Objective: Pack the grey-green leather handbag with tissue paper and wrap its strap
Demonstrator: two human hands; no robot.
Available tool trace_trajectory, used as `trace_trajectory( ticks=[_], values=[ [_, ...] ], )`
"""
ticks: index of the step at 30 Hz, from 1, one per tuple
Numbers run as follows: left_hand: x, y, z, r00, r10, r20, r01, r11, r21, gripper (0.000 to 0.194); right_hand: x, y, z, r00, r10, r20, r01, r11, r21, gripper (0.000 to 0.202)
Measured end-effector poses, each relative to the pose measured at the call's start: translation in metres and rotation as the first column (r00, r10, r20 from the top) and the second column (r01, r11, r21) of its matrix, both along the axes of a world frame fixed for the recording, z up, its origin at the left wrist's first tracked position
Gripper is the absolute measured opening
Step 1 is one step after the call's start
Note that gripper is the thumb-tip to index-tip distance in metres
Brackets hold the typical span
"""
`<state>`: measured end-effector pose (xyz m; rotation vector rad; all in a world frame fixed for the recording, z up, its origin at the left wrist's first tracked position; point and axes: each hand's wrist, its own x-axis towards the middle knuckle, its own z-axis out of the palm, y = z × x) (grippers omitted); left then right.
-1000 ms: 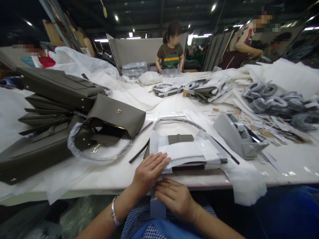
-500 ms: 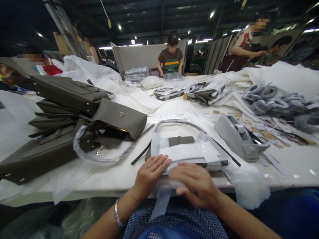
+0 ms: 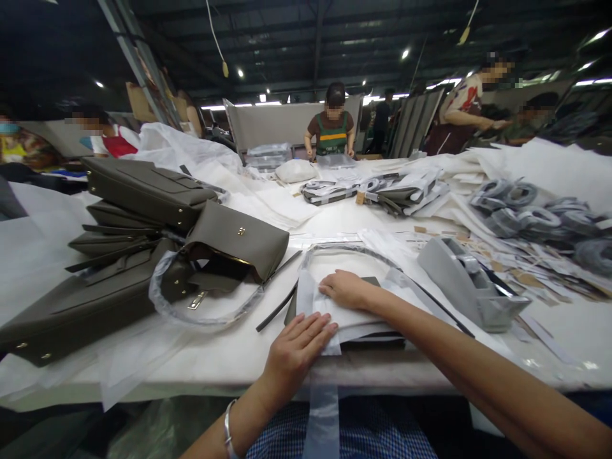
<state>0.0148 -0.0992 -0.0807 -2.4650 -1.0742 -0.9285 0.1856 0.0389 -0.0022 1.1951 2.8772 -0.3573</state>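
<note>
In front of me lies a handbag wrapped in white paper (image 3: 368, 315), only slivers of its dark olive leather showing. Its handle (image 3: 354, 246), sleeved in clear film, loops behind it, and a dark strap runs along its right side. My left hand (image 3: 299, 347) rests flat on the near left part of the wrapping, fingers stretched out. Farther up, my right hand (image 3: 351, 290) presses on the paper with its fingers pointing left and slightly bent. A translucent strip (image 3: 323, 414) hangs over the table edge below the bag.
At left is a pile of olive handbags (image 3: 138, 191), with an open-flapped one (image 3: 241, 239) in front. A grey tape dispenser (image 3: 466, 287) stands to the right, near paper scraps and grey rolled pieces (image 3: 521, 204). Wrapped bags (image 3: 401, 191) lie farther back. Co-workers stand beyond the table.
My right hand has moved forward from the bag's near edge onto the middle of the paper. My left hand stays flat near the left side. The view has tilted up slightly.
</note>
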Motion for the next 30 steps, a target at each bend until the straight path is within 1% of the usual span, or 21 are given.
trace_trajectory(
  ticks=[2,4,6,7,8,9,10,12,13,15,17,18,21,24,26,30],
  values=[
    [0.000,0.000,0.000,1.000,0.001,0.000,-0.001,1.000,0.006,0.043,0.007,-0.011,0.002,0.999,0.032,-0.027,-0.032,0.999,0.007,0.031],
    [0.000,0.000,0.000,1.000,0.007,0.010,-0.007,1.000,0.006,0.043,0.020,-0.033,0.001,0.989,0.064,-0.131,-0.058,0.997,0.049,0.031],
    [0.000,0.001,-0.001,1.000,0.008,0.022,-0.008,1.000,0.002,0.043,0.038,-0.063,-0.005,0.941,0.114,-0.319,-0.066,0.985,0.159,0.030],
    [0.000,0.001,-0.002,1.000,0.005,0.027,-0.005,1.000,-0.001,0.043,0.048,-0.081,-0.011,0.898,0.156,-0.410,-0.059,0.969,0.240,0.030],
    [0.000,0.001,-0.002,1.000,0.003,0.030,-0.003,1.000,-0.006,0.043,0.058,-0.098,-0.018,0.861,0.213,-0.462,-0.062,0.945,0.322,0.031],
    [0.000,0.001,-0.002,0.999,0.001,0.033,0.000,1.000,-0.013,0.043,0.067,-0.115,-0.026,0.839,0.288,-0.461,-0.095,0.913,0.397,0.032],
    [0.000,0.000,-0.002,0.999,-0.001,0.034,0.002,1.000,-0.019,0.042,0.074,-0.130,-0.036,0.830,0.365,-0.422,-0.156,0.878,0.452,0.034],
    [0.000,0.000,-0.002,1.000,-0.004,0.029,0.005,1.000,-0.028,0.042,0.079,-0.153,-0.057,0.820,0.484,-0.305,-0.288,0.809,0.512,0.038],
    [0.000,0.000,-0.001,1.000,-0.005,0.025,0.006,0.999,-0.031,0.043,0.077,-0.161,-0.067,0.818,0.514,-0.260,-0.327,0.786,0.524,0.039],
    [0.000,0.000,0.000,1.000,-0.004,0.018,0.005,0.999,-0.039,0.044,0.066,-0.169,-0.084,0.819,0.520,-0.243,-0.325,0.768,0.551,0.040],
    [-0.001,-0.001,0.000,1.000,-0.002,0.021,0.003,0.999,-0.048,0.044,0.050,-0.171,-0.094,0.800,0.512,-0.312,-0.262,0.767,0.586,0.036],
    [-0.001,-0.001,0.001,1.000,-0.003,0.022,0.004,0.999,-0.050,0.044,0.042,-0.172,-0.097,0.778,0.516,-0.358,-0.235,0.768,0.595,0.031],
    [-0.001,-0.001,0.001,1.000,-0.006,0.018,0.007,0.998,-0.055,0.044,0.027,-0.178,-0.098,0.696,0.529,-0.485,-0.202,0.793,0.575,0.023],
    [-0.001,-0.001,0.001,1.000,-0.003,0.001,0.003,0.999,-0.054,0.046,0.024,-0.191,-0.099,0.652,0.473,-0.592,-0.171,0.853,0.493,0.023],
    [0.000,-0.001,0.000,1.000,0.002,0.002,-0.002,0.999,-0.047,0.046,0.026,-0.200,-0.103,0.626,0.435,-0.647,-0.149,0.881,0.448,0.023],
    [0.001,-0.001,0.000,1.000,0.004,0.016,-0.004,0.999,-0.036,0.046,0.029,-0.216,-0.105,0.576,0.410,-0.708,-0.120,0.898,0.422,0.021]
  ],
)
